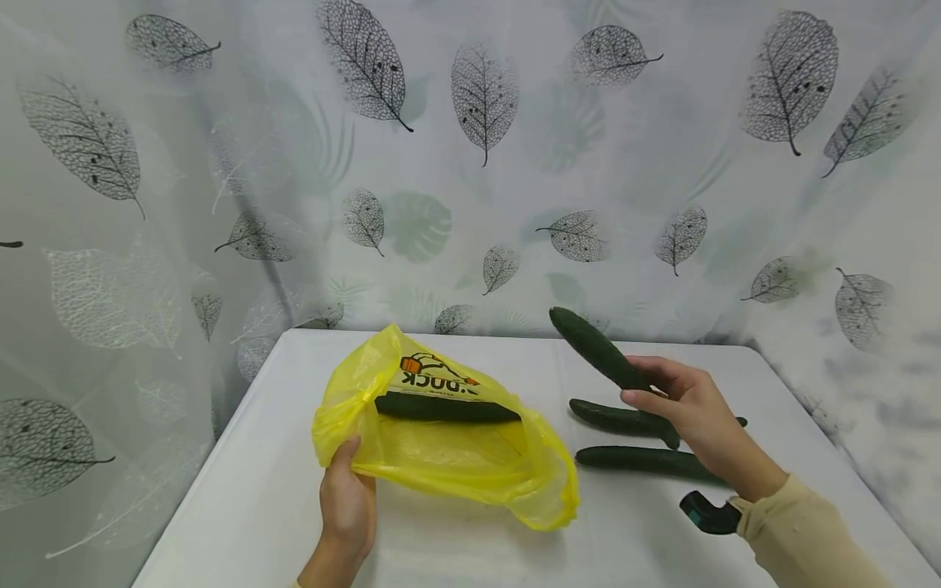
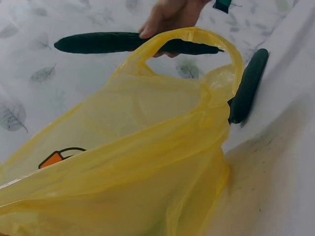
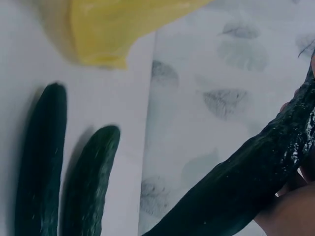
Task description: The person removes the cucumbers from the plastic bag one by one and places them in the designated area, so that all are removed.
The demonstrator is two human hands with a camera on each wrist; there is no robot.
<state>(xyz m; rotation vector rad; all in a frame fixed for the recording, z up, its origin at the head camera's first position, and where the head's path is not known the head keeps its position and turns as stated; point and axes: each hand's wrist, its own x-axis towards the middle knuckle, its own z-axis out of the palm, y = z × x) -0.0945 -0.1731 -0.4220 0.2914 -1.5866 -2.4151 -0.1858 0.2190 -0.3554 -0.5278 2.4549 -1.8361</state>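
Note:
My right hand (image 1: 687,400) grips a dark green cucumber (image 1: 594,347) and holds it tilted above the right side of the table. In the right wrist view this cucumber (image 3: 236,182) runs diagonally up to the fingers. At the left, my left hand (image 1: 347,502) holds the edge of a yellow plastic bag (image 1: 456,449), thumb over the rim. The bag's mouth gapes toward me, and one cucumber (image 1: 448,407) lies inside below the printed lettering. Two more cucumbers, a farther one (image 1: 606,416) and a nearer one (image 1: 639,460), lie on the table beneath the right hand.
A white-covered table (image 1: 426,539) stands against a leaf-patterned curtain (image 1: 470,188) that hangs behind it and at both sides. A black device (image 1: 709,514) is strapped at the right wrist. The bag's loose handle (image 1: 555,498) sags near the lying cucumbers.

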